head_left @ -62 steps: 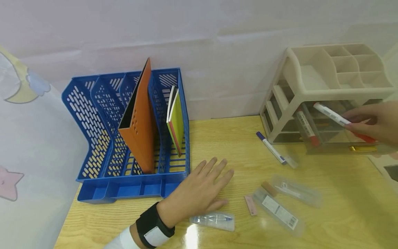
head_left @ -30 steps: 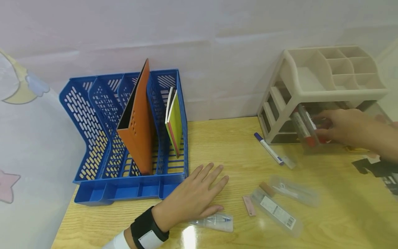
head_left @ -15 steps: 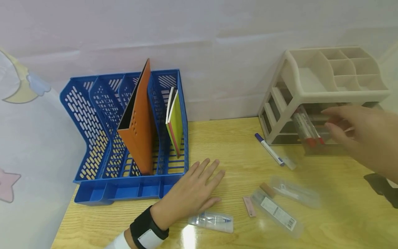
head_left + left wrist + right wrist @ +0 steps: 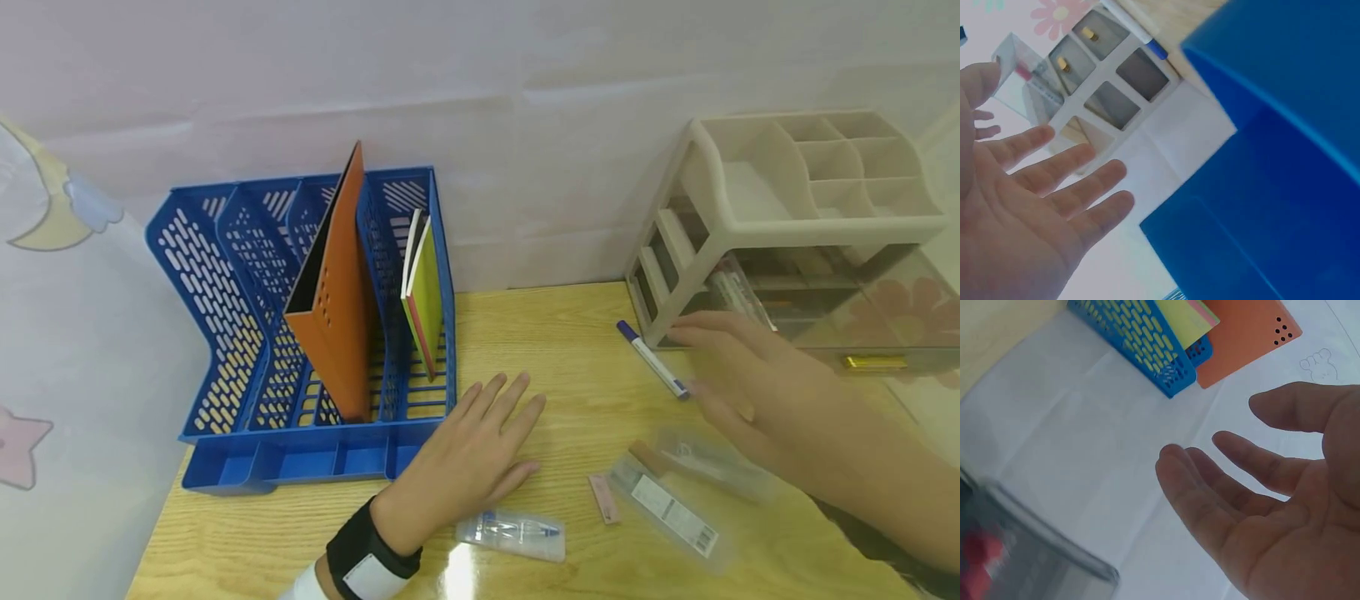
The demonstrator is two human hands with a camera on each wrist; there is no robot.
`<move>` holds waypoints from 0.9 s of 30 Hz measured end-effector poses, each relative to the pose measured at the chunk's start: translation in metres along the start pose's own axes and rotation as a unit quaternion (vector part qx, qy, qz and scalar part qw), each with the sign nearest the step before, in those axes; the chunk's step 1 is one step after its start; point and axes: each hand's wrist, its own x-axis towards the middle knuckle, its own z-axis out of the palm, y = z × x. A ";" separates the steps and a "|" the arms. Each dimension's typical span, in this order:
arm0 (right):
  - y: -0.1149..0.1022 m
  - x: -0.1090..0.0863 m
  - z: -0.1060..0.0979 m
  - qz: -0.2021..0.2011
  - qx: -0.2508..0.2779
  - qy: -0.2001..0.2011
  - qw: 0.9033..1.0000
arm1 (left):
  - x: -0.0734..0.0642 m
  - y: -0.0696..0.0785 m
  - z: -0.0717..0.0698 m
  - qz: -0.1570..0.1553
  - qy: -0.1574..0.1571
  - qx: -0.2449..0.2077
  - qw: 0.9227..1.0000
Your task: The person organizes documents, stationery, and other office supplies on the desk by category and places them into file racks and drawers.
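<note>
Blue-capped marker (image 4: 652,360) lies on the table (image 4: 555,333) just beside the right hand (image 4: 761,396), whose thumb and fingers stand apart. Left of that wrist, a packet's barcode label (image 4: 675,514) is too small to read. Since half a second ago, the right hand has left the drawer (image 4: 918,362) beyond; the left hand (image 4: 461,458) stays spread.

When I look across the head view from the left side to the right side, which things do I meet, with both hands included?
Orange folder → left hand → small pink strip → white marker pen → right hand.
</note>
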 end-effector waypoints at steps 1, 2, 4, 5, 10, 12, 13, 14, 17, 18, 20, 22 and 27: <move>-0.002 -0.001 0.004 0.014 0.010 -0.013 1.000 | 0.000 0.001 -0.001 -0.004 -0.001 0.001 1.000; -0.004 -0.002 0.008 0.022 0.022 -0.021 0.999 | 0.001 0.001 -0.001 -0.008 -0.004 0.001 1.000; -0.005 -0.003 0.016 0.035 0.045 -0.035 0.998 | 0.002 0.002 -0.002 -0.015 -0.007 0.001 1.000; -0.006 -0.004 0.021 0.038 0.053 -0.039 0.997 | 0.003 0.002 -0.002 -0.017 -0.009 0.000 1.000; -0.002 -0.009 0.043 0.019 0.073 -0.036 0.996 | 0.008 0.004 -0.003 -0.026 -0.028 -0.014 0.999; 0.000 -0.011 0.052 0.018 0.080 -0.037 0.996 | 0.010 0.005 -0.003 -0.030 -0.036 -0.021 0.999; 0.001 -0.012 0.056 0.020 0.088 -0.040 0.995 | 0.012 0.005 -0.004 -0.032 -0.040 -0.025 0.998; 0.003 -0.012 0.061 0.024 0.093 -0.042 0.994 | 0.013 0.006 -0.004 -0.034 -0.041 -0.029 0.998; 0.010 -0.012 0.075 0.034 0.109 -0.045 0.992 | 0.018 0.007 -0.006 -0.036 -0.045 -0.040 0.998; 0.013 -0.012 0.079 0.036 0.112 -0.047 0.992 | 0.020 0.008 -0.007 -0.037 -0.045 -0.043 0.997; 0.020 -0.012 0.087 0.050 0.116 -0.054 0.991 | 0.024 0.009 -0.007 -0.037 -0.042 -0.046 0.997; 0.027 -0.014 0.093 0.071 0.123 -0.067 0.988 | 0.027 0.010 -0.007 -0.037 -0.038 -0.046 0.998; 0.041 -0.018 0.104 0.114 0.141 -0.100 0.978 | 0.036 0.012 -0.005 -0.037 -0.027 -0.061 0.997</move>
